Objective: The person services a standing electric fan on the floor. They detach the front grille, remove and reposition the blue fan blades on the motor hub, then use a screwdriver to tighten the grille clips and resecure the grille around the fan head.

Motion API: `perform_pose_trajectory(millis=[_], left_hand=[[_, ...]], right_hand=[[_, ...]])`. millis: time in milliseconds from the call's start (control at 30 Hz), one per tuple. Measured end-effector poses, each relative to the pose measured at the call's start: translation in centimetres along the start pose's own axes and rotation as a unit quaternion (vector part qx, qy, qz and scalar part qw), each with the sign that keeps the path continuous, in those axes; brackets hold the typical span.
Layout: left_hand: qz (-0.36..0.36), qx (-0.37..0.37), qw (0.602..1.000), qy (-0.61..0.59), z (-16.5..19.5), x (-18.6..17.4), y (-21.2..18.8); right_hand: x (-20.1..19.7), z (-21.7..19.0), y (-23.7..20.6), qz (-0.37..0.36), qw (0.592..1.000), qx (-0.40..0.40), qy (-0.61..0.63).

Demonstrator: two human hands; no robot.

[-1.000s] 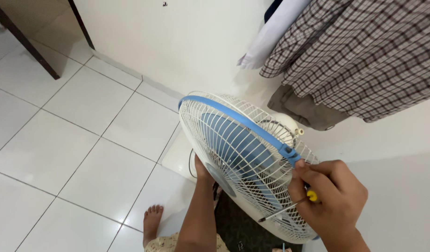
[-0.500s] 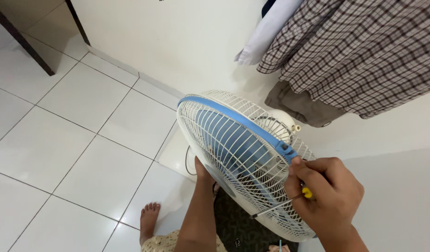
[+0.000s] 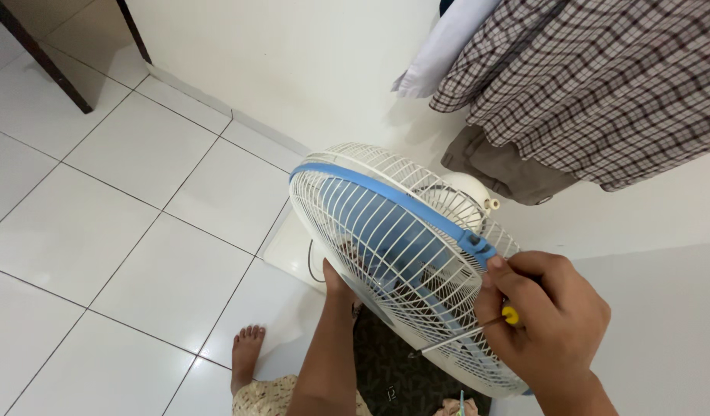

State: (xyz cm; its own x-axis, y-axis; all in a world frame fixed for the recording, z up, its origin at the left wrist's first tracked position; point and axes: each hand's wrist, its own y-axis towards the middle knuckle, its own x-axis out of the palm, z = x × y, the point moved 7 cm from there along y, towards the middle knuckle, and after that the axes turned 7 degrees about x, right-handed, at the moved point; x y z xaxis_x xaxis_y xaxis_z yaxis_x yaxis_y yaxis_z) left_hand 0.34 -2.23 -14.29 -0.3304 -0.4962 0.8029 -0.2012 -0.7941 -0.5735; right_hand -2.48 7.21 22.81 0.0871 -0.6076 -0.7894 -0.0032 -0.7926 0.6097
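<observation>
Head view, compared with the frames a second and half a second back: the fan (image 3: 405, 262) is sitting in nearly the same place in the picture, the camera having drifted only slightly, and both hands are keeping the posts they had. The one small change is at the right hand (image 3: 548, 323), which is creeping a little closer to the blue clip (image 3: 476, 245) on the rim band; judged from that, the work at the clip is still in hand and not finished. The fan is standing on the white tiled floor (image 3: 100, 231) close to the wall (image 3: 293, 62), its white wire guard (image 3: 386, 254) tilted toward the camera, blue blades showing behind the wires. The right hand is curling over the lower right rim, fingers bent and closed around a screwdriver (image 3: 471, 331) with a yellow handle end, the thin shaft lying across the guard wires and pointing left and down. The left hand (image 3: 336, 277) is reaching up from below, forearm nearly vertical, and is resting against the front of the guard; whether those fingers are hooking the wires I cannot tell. A bare foot (image 3: 245, 350) is showing on the tiles. Checked cloth (image 3: 594, 85) is hanging above.
</observation>
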Motion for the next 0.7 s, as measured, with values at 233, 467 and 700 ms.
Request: perform_pose_trajectory(millis=[233, 467, 700], left_hand=[[-0.055, 0.037, 0.998, -0.003, 1.6, 1.1, 1.3], [-0.01, 0.023, 0.999, -0.047, 0.8, 0.1, 1.4], [0.002, 0.038, 0.997, -0.06, 0.4, 0.3, 0.2]], right_hand=[[0.0, 0.2, 0.1, -0.003, 1.0, -0.002, 0.004], [0.2, -0.3, 0.4, -0.027, 0.998, -0.03, -0.046], [0.2, -0.4, 0.5, -0.034, 0.998, -0.024, -0.05]])
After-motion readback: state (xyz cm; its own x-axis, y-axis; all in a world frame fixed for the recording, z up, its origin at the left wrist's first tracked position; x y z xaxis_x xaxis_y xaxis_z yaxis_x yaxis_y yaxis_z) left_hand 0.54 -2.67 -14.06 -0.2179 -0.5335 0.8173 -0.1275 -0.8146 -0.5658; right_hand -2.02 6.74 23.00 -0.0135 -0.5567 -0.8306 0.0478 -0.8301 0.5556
